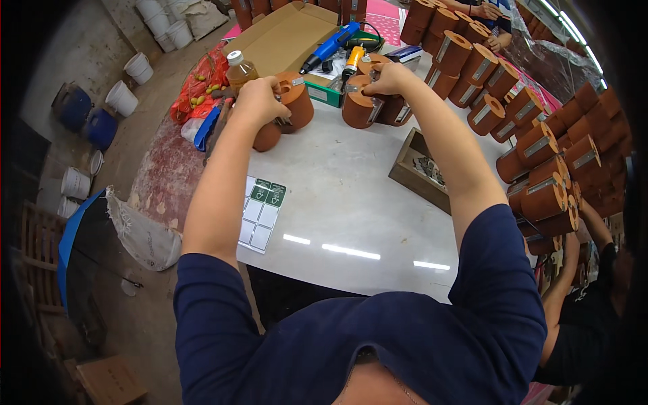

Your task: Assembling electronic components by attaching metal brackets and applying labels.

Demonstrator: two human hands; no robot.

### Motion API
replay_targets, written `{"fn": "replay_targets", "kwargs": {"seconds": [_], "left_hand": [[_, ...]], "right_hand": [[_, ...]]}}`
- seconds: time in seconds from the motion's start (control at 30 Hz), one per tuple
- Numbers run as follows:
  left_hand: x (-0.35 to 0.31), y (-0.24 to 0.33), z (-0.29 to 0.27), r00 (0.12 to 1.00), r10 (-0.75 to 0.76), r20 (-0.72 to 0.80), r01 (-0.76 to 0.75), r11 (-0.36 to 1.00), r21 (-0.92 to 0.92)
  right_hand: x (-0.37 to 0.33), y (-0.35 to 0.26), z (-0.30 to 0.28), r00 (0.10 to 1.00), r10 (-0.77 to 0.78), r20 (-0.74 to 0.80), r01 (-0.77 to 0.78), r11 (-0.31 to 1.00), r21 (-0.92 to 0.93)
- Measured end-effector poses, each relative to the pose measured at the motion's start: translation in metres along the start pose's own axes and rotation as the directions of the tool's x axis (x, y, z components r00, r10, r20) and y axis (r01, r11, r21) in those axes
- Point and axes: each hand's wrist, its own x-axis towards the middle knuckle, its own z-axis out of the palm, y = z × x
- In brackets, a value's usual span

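My left hand (pixel 258 102) is closed at a reddish-brown cylinder (pixel 298 108) with a metal plate on its top, its fingers curled at the near rim. Just below that hand, a second brown cylinder (pixel 268 138) shows in part. Across the table, my right hand (pixel 393 79) grips another hollow brown cylinder (pixel 360 111), fingertips at its centre hole. Behind it and beside it stand more such cylinders (pixel 396 111) with metal strips on their sides. My hand and wrist hide part of them.
An open cardboard box (pixel 290 34), a blue power tool (pixel 331 46) and a bottle (pixel 241 71) stand at the back. A wooden box (pixel 420 169) of small metal parts lies right, a label sheet (pixel 260 216) left. Stacked cylinders (pixel 540 145) line the right; co-workers' hands (pixel 487 11) show there.
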Motion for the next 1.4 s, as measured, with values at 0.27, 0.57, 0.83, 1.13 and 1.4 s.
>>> {"fn": "replay_targets", "kwargs": {"seconds": [0.27, 0.57, 0.83, 1.13, 1.4], "left_hand": [[0.004, 0.011, 0.031, 0.994, -0.067, 0.084, 0.047, 0.975, 0.219], [-0.015, 0.020, 0.048, 0.994, -0.108, -0.016, 0.109, 0.991, 0.072], [0.016, -0.019, 0.047, 1.000, 0.018, -0.004, -0.018, 0.998, 0.057], [0.014, -0.036, 0.036, 0.997, 0.066, 0.044, -0.051, 0.958, -0.281], [-0.017, -0.028, 0.017, 0.997, 0.048, -0.063, -0.069, 0.915, -0.398]], "right_hand": [[-0.002, 0.000, 0.001, 0.999, 0.014, -0.043, -0.010, 0.996, 0.093], [-0.008, 0.013, -0.020, 0.989, -0.037, -0.146, 0.052, 0.993, 0.101], [-0.052, -0.059, -0.044, 0.975, -0.171, -0.145, 0.185, 0.978, 0.092], [-0.080, -0.110, 0.000, 0.988, -0.145, 0.059, 0.141, 0.988, 0.070], [-0.085, -0.137, 0.008, 0.993, -0.104, 0.058, 0.099, 0.992, 0.072]]}}
